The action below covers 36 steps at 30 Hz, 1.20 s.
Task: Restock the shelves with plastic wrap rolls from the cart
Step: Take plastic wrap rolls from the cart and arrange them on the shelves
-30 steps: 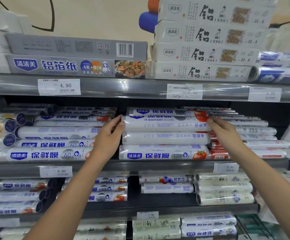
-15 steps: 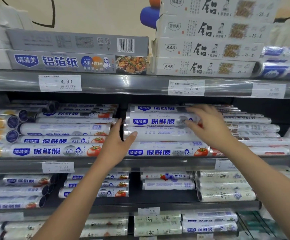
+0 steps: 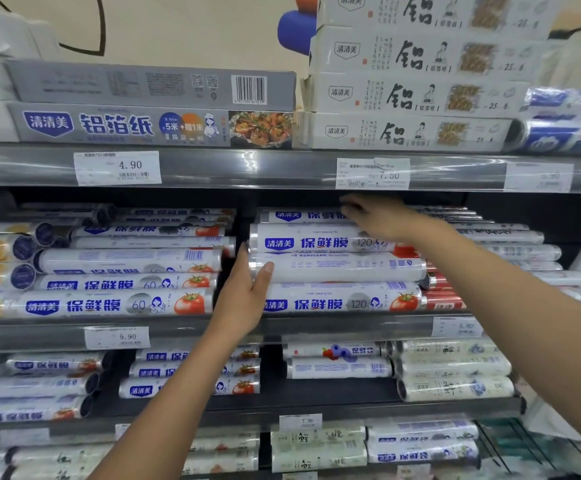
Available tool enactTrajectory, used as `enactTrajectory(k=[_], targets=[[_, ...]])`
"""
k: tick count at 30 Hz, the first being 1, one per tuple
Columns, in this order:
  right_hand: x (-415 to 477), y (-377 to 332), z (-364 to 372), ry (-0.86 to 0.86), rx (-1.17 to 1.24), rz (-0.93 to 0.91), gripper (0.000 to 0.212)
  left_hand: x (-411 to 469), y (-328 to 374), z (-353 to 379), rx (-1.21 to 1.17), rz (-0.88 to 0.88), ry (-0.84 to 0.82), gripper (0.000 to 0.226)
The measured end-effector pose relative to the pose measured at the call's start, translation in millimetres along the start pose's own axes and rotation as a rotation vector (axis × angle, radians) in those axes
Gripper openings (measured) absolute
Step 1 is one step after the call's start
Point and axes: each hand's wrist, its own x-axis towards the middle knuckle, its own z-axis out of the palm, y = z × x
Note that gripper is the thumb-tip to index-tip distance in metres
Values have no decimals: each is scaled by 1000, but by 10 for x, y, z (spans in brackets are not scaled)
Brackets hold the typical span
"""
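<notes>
1. Head view looks at a store shelf (image 3: 282, 329) stacked with plastic wrap rolls (image 3: 334, 268) lying lengthwise, labels facing out.
2. Left hand (image 3: 244, 292) is spread flat against the left ends of the middle stack, its thumb on the end of the plain white roll and its fingers reaching up beside the "120" roll (image 3: 316, 242) above it; it presses rather than wraps around anything.
3. Right hand (image 3: 379, 216) lies palm down on top of the same stack, fingers loosely spread over the uppermost roll (image 3: 292, 216); it is blurred, so whether it grips anything cannot be told.
4. Both hands are well apart, one at the stack's left end, one on its top.
5. A second stack of "60" rolls (image 3: 115, 304) sits just beside the left hand, on the same shelf.
6. Price tags (image 3: 117, 167) hang on the rail above, reading 4.90 and 7.50.
7. Foil boxes (image 3: 154, 124) rest on the top shelf.
8. More rolls fill the lower shelves (image 3: 316, 405).
</notes>
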Motion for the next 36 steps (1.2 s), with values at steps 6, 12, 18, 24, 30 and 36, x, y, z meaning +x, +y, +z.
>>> enactTrajectory(k=[6, 12, 18, 24, 30, 36], targets=[[343, 29, -38, -202, -22, -8, 42, 37, -37, -3, -16, -24, 2, 68], [441, 112, -18, -214, 54, -52, 39, 16, -22, -18, -46, 12, 1, 63], [494, 74, 13, -191, 160, -5, 34, 83, -153, -34, -91, 21, -19, 74], [532, 98, 47, -212, 261, 11, 43, 100, -186, -32, -99, 42, -44, 69], [126, -92, 34, 39, 216, -32, 37, 137, -14, -132, -86, 58, 7, 81], [-865, 143, 718, 525, -222, -366, 34, 593, 292, -385, 428, 312, -31, 80]])
